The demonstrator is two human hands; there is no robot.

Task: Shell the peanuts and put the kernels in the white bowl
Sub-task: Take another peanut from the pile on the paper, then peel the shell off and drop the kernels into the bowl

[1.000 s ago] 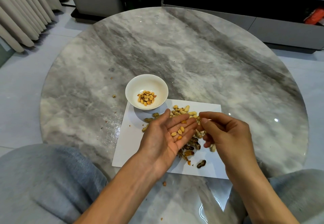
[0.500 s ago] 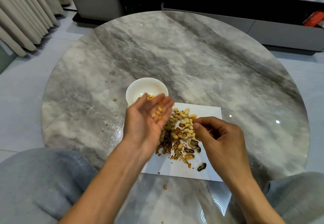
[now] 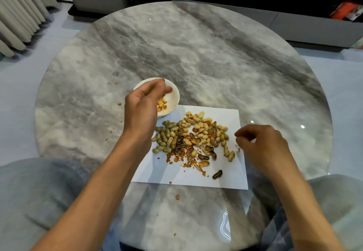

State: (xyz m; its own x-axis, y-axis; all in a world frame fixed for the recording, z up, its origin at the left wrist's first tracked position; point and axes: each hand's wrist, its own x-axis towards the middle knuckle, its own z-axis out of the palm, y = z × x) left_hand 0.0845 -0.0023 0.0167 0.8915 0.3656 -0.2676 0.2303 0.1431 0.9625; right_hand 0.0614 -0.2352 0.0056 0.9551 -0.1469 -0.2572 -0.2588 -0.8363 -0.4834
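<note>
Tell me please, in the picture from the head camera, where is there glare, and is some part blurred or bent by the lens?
Head view: glare spots shine on the marble table, at its right side and near edge. The left hand, over the white bowl, looks slightly smeared at its fingertips. The peanuts on the paper stay sharp. The wide lens bends the table's round rim.

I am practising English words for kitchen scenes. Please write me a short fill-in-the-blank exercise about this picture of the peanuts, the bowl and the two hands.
1. The left hand is above the white ____, which has kernels inside.
2. The peanuts lie in a pile on a white sheet of ____.
3. The right hand is at the ____ edge of that sheet.
4. The round table has a grey ____ pattern.

Missing words: bowl; paper; right; marble
</note>
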